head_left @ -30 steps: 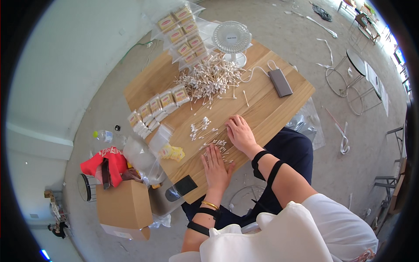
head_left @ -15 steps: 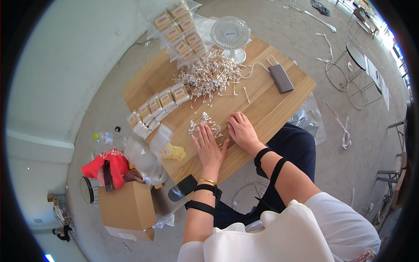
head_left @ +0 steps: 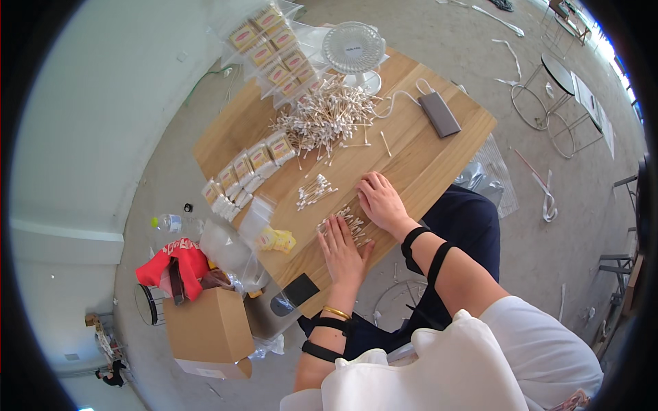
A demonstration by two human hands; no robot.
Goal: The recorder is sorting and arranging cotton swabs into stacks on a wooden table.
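My left hand (head_left: 343, 257) lies flat, fingers stretched out, over a small batch of cotton swabs (head_left: 352, 222) near the table's front edge. Some swabs poke out around its fingertips and thumb. Just right of that batch, my right hand (head_left: 382, 204) rests on the wood with fingers loosely bent and fingertips down; nothing shows in it. A separate little group of cotton swabs (head_left: 315, 191) lies beyond my left hand. Farther back is a large heap of loose cotton swabs (head_left: 329, 113).
Packed swab bags (head_left: 257, 161) line the left table edge, with yellow labels (head_left: 276, 240) nearer. Filled bags (head_left: 274, 51) and a white fan (head_left: 353, 51) stand at the back. A grey power bank (head_left: 439, 114) lies right. A cardboard box (head_left: 205, 332) sits lower left.
My left hand has slid toward me and slightly right, with part of the swabs under it. The small group has parted in two. My right hand has stayed about in place.
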